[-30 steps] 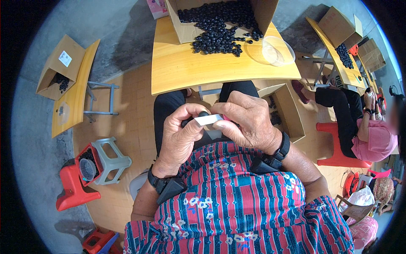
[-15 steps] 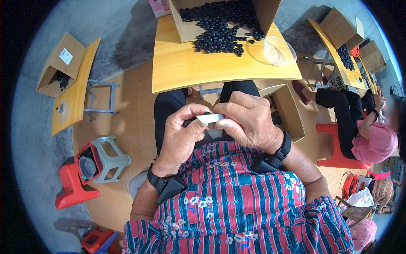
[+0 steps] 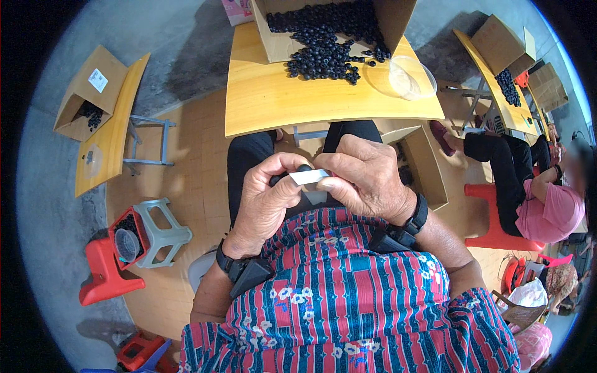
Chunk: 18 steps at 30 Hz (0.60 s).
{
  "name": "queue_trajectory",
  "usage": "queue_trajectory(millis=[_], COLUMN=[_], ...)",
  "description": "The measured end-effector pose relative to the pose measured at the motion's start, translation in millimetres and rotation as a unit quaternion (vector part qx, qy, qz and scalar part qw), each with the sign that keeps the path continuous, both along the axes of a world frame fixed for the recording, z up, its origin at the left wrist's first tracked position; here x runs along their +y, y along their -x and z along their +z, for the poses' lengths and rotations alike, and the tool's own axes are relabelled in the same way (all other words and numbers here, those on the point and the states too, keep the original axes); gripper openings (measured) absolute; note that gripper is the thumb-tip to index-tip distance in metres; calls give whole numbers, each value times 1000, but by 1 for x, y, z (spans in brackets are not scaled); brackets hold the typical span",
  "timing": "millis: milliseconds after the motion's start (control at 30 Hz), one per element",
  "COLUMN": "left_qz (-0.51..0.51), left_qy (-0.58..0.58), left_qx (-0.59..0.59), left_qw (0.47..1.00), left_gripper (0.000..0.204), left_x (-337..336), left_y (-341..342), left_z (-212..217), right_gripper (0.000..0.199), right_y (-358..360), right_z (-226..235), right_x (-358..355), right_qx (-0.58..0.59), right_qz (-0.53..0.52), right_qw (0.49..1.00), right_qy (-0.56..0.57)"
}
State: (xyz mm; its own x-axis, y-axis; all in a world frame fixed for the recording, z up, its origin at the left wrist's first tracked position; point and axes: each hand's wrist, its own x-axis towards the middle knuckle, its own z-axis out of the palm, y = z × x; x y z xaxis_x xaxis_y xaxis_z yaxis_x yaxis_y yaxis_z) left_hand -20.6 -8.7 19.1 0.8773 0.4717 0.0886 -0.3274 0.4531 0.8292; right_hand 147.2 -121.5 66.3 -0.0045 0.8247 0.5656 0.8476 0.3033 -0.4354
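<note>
Both hands are together in front of my lap. My left hand (image 3: 267,196) pinches a small black round part (image 3: 303,168) between thumb and fingers; the fingers cover much of it. Across the gap between the hands runs a flat, pale, blade-like strip (image 3: 310,177). Its right end is pinched in my right hand (image 3: 367,177), and its left end lies against the black part by my left thumb. Beyond my knees, many similar black parts (image 3: 323,59) spill from a tipped cardboard box (image 3: 398,25) onto the yellow table (image 3: 336,105).
A clear round plastic tub (image 3: 413,78) lies on the table's right side. An open cardboard box (image 3: 429,165) stands on the floor by my right knee. To the left are a grey stool (image 3: 163,233) and a red bin (image 3: 142,248). A person in pink (image 3: 544,208) sits at the right.
The hands keep almost the same place and grip. The black part shows slightly more above the strip, and the strip's tilt has shifted a little. The seated person's arm at the right has moved.
</note>
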Motion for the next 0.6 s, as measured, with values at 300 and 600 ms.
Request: queue_trajectory(millis=[300,600], left_qz=[-3,-17], left_qy=[-1,3], left_qx=[0,7], left_qw=[1000,1000], left_gripper=[29,29], left_x=[0,2], left_y=[-1,-1], left_z=[2,0], right_gripper=[24,24], right_y=[-1,-2], right_z=[3,-1], right_x=[0,2], right_qx=[4,13], right_qz=[9,20], right_qw=[1000,1000], right_qy=[14,10])
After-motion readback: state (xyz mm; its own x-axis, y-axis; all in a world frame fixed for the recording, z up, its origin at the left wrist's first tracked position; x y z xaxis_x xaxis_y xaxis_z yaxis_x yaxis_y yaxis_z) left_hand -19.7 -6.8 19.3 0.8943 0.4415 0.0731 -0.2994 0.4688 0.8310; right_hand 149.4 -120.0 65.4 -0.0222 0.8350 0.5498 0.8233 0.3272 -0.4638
